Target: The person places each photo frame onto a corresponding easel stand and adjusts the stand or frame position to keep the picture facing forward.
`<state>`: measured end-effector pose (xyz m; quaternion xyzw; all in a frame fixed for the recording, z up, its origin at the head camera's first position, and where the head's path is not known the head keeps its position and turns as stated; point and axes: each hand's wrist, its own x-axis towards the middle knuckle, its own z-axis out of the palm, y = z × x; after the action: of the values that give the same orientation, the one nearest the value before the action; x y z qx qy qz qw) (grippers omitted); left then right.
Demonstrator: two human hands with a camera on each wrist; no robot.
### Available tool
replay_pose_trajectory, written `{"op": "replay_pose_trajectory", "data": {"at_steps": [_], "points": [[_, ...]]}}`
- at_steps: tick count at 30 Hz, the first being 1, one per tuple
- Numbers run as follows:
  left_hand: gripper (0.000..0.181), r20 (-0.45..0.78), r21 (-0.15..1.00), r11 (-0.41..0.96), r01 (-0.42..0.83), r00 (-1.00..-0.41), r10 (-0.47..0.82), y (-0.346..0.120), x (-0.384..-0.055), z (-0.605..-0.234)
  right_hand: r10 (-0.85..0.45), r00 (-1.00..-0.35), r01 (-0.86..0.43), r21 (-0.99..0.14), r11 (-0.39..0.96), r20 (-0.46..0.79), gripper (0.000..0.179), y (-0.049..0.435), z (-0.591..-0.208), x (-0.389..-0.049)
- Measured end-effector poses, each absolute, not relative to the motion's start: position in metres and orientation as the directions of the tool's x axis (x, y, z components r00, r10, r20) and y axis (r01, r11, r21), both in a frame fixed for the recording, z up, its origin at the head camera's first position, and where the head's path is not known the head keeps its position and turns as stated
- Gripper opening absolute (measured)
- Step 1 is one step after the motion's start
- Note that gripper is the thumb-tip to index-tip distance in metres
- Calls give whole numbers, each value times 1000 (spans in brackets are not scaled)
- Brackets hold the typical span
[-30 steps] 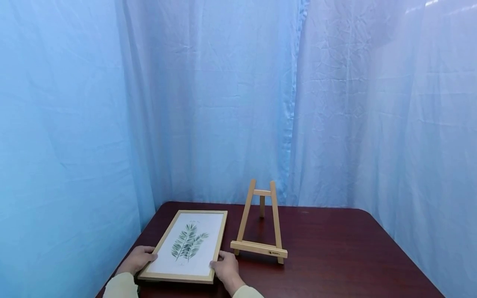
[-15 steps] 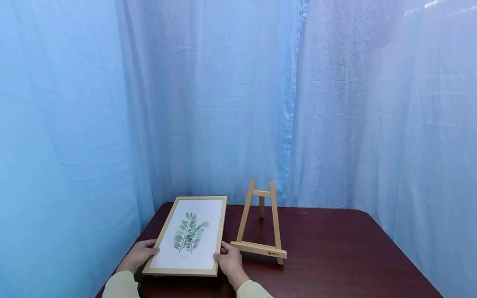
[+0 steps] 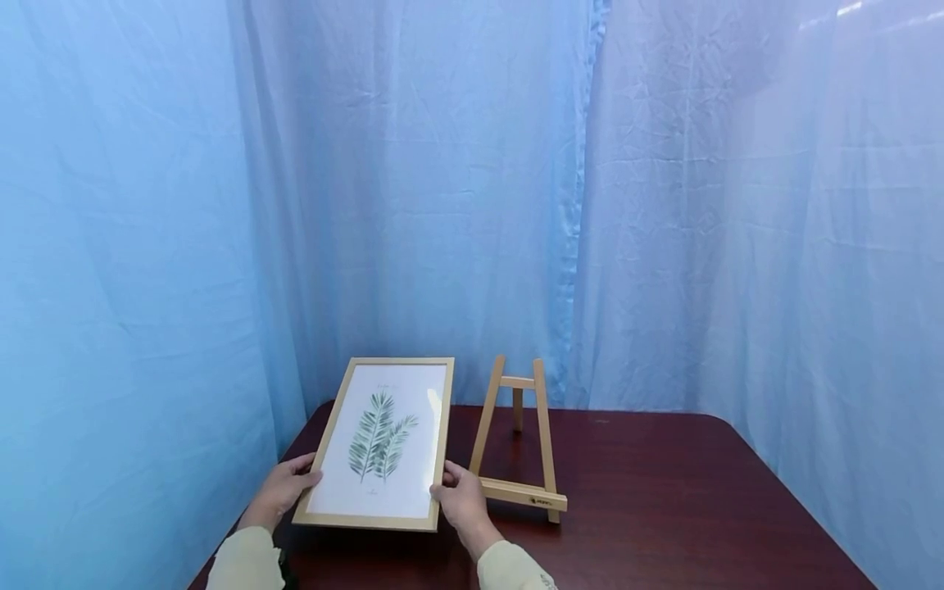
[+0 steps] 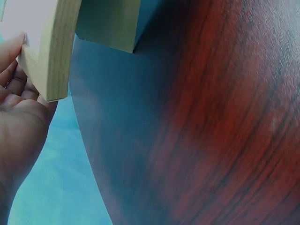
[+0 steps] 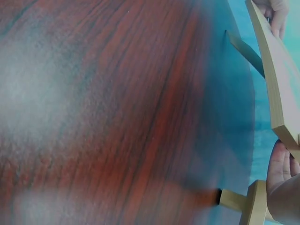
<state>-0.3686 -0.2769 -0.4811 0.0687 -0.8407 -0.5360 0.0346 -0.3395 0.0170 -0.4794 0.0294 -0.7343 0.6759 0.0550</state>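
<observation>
A picture frame (image 3: 387, 442) with a pale wood border and a green leaf print is tilted up above the left part of the table. My left hand (image 3: 283, 492) grips its left edge low down, thumb on the front. On the opposite edge my right hand (image 3: 461, 498) pinches it the same way, fingers behind. From the frame's back juts a flat support leg (image 5: 248, 55), seen in both wrist views; whether its end touches the table I cannot tell. Close to the right hand stands a small wooden easel (image 3: 547, 434), its ledge partly hidden by that hand.
The dark red wooden table (image 3: 664, 492) extends to the right of the easel. Blue curtains (image 3: 442, 205) hang close behind the table and along both sides. One easel foot (image 5: 232, 199) shows low in the right wrist view.
Both hands have raised the picture frame off its flatter position and tipped its top edge up, shifting it slightly right. The easel has stayed in place.
</observation>
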Motion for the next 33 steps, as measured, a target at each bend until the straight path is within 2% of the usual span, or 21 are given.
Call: {"op": "replay_pose_trajectory", "data": {"at_steps": [9,23,33], "points": [[59,22,927,374,-35,-989,-147,-270,-371,-475,32,-996,-86,-996,12,86,53,28,-476,-343],[55,80,934,358,24,-987,-141,-257,-377,-463,56,-996,-72,-997,-8,71,55,43,-462,-349],[55,93,943,329,44,-986,-135,-252,-382,-456,52,-992,-111,-994,4,111,56,50,-456,-352]]}}
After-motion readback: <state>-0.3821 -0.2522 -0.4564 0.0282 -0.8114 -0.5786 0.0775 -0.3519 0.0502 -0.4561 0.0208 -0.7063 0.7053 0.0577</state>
